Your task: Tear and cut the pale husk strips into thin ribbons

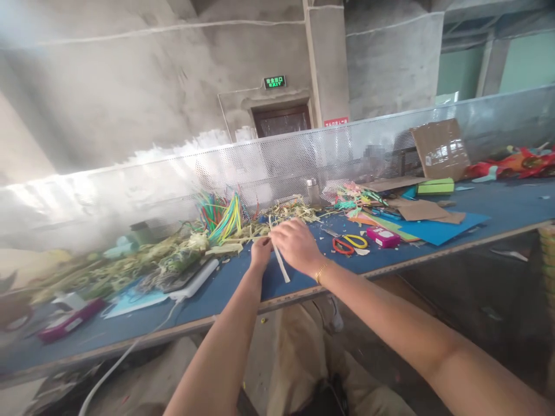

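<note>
My left hand (261,253) and my right hand (297,245) meet above the front part of the blue table, fingers pinched together. Between them is a pale flat strip (281,267), perhaps dried husk or straw; its lower end hangs toward the table edge and its thin tip shows above the fingers. My right hand bends over the strip, and my left pinches it from the side. The exact fingertip contact is hidden. Just right of my right hand lie scissors (343,248) with orange and yellow handles.
Colourful pipe cleaners (225,216) stand behind a heap of pale dried strands (173,260). A white power strip (202,278) with a cable lies left. To the right are a purple box (383,236), blue sheet (446,228), cardboard (440,149) and a bottle (312,190). A perforated metal screen (286,153) borders the back.
</note>
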Available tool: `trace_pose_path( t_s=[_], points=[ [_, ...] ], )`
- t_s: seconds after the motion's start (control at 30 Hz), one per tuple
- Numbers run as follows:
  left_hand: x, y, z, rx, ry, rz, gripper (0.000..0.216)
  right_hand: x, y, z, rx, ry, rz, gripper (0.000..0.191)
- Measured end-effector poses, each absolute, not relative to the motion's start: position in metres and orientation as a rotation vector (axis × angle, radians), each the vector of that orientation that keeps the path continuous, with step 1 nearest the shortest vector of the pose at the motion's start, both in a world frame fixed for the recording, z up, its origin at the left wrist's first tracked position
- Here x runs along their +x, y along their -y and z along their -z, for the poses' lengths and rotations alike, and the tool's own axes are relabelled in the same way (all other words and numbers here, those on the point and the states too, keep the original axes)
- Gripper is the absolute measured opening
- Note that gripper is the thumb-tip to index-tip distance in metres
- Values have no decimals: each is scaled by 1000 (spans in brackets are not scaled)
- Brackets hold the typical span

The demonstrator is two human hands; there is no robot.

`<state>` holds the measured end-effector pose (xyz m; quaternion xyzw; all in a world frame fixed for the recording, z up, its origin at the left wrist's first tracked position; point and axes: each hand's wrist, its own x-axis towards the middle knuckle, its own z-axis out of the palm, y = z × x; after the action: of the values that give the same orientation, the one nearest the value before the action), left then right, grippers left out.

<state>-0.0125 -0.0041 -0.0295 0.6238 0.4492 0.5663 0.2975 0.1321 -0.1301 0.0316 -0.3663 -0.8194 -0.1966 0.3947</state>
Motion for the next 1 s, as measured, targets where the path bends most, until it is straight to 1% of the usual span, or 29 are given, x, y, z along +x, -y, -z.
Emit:
trace_pose_path(
  t_s=[0.1, 0.23, 0.4, 0.63, 0.8, 1.0],
  points=[
    [-12, 4, 29, 1585, -1128, -1512, 26, 131, 72, -38, -1158, 2012, 576, 27],
    [-13, 2, 28, 1460, -1056, -1537, 29, 128, 41, -18, -1327, 2089, 484, 27],
    [-13, 1, 29, 1428, -1067, -1528, 30, 126, 44, 3, -1290, 2059, 405, 28],
    [-12, 0, 29, 1422, -1077, -1506, 32, 134, 33, 13, -1272, 1960, 262, 21],
    [-12, 1, 29, 1406, -1062, -1536, 34, 136, 30, 18, -1237, 1915, 248, 14],
    [-11, 2, 28, 1420, -1006, -1467, 38, 135, 28, 21, -1217, 1895, 238, 12]
  ],
)
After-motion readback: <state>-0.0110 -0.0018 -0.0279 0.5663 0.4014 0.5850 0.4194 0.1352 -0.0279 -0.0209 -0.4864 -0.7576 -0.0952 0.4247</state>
